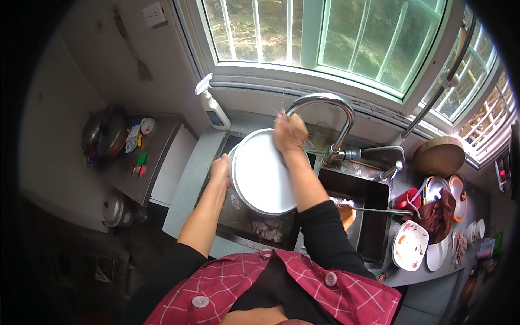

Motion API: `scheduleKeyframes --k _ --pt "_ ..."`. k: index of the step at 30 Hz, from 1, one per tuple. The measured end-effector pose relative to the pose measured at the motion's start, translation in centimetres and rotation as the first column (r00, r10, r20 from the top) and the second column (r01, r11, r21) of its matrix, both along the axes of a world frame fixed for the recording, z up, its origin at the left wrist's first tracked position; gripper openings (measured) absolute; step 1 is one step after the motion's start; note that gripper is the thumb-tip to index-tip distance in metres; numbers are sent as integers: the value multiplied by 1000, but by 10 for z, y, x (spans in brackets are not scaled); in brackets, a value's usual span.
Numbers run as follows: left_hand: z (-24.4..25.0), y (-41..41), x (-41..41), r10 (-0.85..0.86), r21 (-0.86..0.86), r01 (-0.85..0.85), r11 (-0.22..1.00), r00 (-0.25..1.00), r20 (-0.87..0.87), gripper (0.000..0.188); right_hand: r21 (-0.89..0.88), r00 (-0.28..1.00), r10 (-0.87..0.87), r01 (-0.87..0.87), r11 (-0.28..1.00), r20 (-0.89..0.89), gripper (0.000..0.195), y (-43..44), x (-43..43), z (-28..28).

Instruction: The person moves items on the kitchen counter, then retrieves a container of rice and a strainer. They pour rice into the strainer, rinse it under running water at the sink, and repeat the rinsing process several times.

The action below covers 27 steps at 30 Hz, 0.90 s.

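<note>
A large, round white vessel or lid (264, 174) is tilted over the left basin of the metal sink (239, 239). My left hand (220, 172) grips its left edge. My right hand (290, 132), blurred, is at its upper right edge, right under the spout of the chrome gooseneck faucet (348, 118). Water splashes around those fingers, and whether they hold anything is unclear. In the basin below lies a wet, crumpled cloth (268, 231).
Left of the faucet stands a white spray bottle (214, 109). The right basin (373, 227) has a long metal handle (382, 211) across it. Further right are a patterned square bowl (410, 245), a red cup (407, 198), a dark red cloth (436, 213) and a round wooden board (438, 154).
</note>
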<state>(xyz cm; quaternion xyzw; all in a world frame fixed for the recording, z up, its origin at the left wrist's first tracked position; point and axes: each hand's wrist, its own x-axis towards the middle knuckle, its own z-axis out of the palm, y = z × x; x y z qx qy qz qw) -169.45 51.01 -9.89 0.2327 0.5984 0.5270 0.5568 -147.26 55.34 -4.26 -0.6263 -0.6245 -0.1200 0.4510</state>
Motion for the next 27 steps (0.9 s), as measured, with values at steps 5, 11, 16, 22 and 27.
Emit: scheduleKeyframes --k 5,11,16,22,27 --pt "-24 5 -11 56 -16 -56 998 998 19 40 -126 997 -68 72 989 33 11 -74 31 -35" --pt "-5 -3 1 35 -29 -35 999 999 -22 39 -5 944 272 -278 960 -185 24 -149 -56 -30" --pt "-10 -6 -5 58 -32 -62 998 991 -121 43 124 904 394 -377 918 -164 23 -80 -97 24" --pt "14 -22 1 78 76 -89 993 988 133 42 -28 992 -63 60 998 -107 16 -11 9 3" --pt "38 -40 -3 70 211 -98 972 988 137 43 -59 816 -91 70 996 -571 17 -65 83 -20"
